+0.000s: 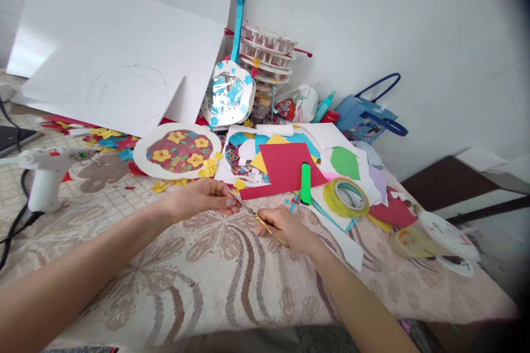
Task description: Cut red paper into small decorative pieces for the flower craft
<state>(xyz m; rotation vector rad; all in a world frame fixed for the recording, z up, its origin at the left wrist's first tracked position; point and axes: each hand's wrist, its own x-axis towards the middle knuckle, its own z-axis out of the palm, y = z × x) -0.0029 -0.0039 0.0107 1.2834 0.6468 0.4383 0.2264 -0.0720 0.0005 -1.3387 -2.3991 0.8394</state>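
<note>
My right hand is closed on gold-handled scissors, whose blades point up and left toward my left hand. The fingers of my left hand are pinched together beside the blade tips; what they hold, if anything, is too small to make out. Just beyond my left hand lies a white scalloped frame with a red centre, yellow flowers and small green leaves. Small yellow paper flowers rest at its right edge. Red paper and a green cutter lie beyond my right hand.
A white glue gun with a black cord stands at the left. Yellow tape and a plastic tub are on the right. White boards, a blue-handled round craft, stacked white tiers and a blue bag stand behind.
</note>
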